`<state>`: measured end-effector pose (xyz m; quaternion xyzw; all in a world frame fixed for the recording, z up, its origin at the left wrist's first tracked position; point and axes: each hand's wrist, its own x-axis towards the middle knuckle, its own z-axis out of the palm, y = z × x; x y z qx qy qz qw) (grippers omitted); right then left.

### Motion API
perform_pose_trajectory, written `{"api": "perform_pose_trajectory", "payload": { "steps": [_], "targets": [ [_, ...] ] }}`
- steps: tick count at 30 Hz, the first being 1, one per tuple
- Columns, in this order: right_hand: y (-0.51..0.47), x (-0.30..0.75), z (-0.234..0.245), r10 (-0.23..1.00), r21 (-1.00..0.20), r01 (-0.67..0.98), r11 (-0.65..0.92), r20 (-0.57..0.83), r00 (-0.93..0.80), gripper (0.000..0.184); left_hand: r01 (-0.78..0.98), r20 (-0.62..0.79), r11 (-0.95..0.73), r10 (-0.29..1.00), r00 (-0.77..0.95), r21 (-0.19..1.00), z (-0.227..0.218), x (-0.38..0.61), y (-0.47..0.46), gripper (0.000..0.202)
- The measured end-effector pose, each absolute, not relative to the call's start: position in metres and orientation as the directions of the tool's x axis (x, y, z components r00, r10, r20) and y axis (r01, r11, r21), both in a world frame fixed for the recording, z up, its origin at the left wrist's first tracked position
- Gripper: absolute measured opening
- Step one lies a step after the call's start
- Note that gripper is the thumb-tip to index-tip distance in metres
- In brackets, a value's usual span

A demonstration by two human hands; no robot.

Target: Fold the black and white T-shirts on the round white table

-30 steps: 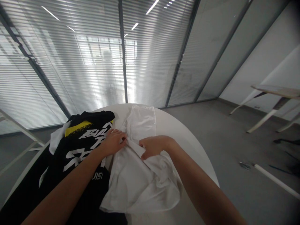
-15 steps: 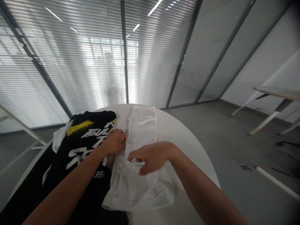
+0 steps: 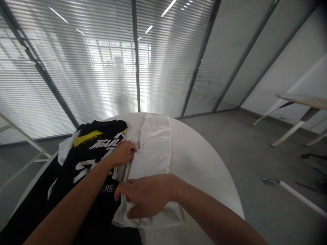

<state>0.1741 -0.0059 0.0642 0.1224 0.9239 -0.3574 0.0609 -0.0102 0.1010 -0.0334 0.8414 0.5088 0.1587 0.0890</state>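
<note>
A white piece of clothing, thin and a little wrinkled, lies in a long narrow strip on the round white table. At its left edge, my left hand is closed with the fingertips pinching the fabric. My right hand lies low over the near part of the cloth, palm down, the thumb apart from the bent fingers. Part of the cloth under it is hidden. On the left, partly beneath my left forearm, is a black jersey with white lettering and a yellow patch.
Behind the table stands a glass partition with blinds. A wooden-topped table with pale legs is at the right. A white pole lies on the grey floor, and a pale metal frame stands at the left.
My right hand has moved toward me and to the left, over the near end of the white cloth, whose middle now lies flatter. My left hand stays at the left edge.
</note>
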Motion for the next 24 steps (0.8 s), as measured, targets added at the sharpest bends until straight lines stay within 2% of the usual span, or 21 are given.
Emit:
{"api": "perform_pose_trajectory", "payload": {
  "steps": [3, 6, 11, 14, 16, 20, 24],
  "targets": [
    [-0.007, 0.170, 0.064, 0.087, -0.663, 0.197, 0.722, -0.196, -0.977, 0.047, 0.824, 0.175, -0.476, 0.880, 0.442, 0.307, -0.033, -0.011, 0.101, 0.020],
    [-0.005, 0.169, 0.065, -0.011, -0.715, 0.189, 0.673, -0.265, -0.964, 0.039, 0.824, 0.178, -0.481, 0.876, 0.447, 0.299, -0.034, -0.012, 0.103, 0.021],
    [-0.004, 0.173, 0.066, 0.054, -0.583, 0.312, 0.750, -0.416, -0.908, 0.044, 0.836, 0.192, -0.466, 0.884, 0.426, 0.289, -0.034, -0.012, 0.106, 0.021],
    [-0.006, 0.171, 0.063, -0.020, -0.599, 0.236, 0.765, -0.389, -0.921, 0.051, 0.838, 0.202, -0.461, 0.886, 0.417, 0.292, -0.032, -0.011, 0.105, 0.021],
    [-0.007, 0.167, 0.061, -0.068, -0.589, 0.183, 0.787, -0.378, -0.923, 0.044, 0.842, 0.195, -0.456, 0.889, 0.414, 0.288, -0.032, -0.011, 0.105, 0.021],
    [-0.010, 0.162, 0.059, 0.005, -0.482, 0.177, 0.858, -0.338, -0.941, 0.028, 0.845, 0.187, -0.453, 0.891, 0.414, 0.286, -0.033, -0.010, 0.104, 0.021],
    [-0.013, 0.156, 0.057, 0.015, -0.528, 0.130, 0.839, -0.218, -0.976, 0.026, 0.839, 0.195, -0.459, 0.887, 0.418, 0.292, -0.034, -0.011, 0.104, 0.021]
  ]
}}
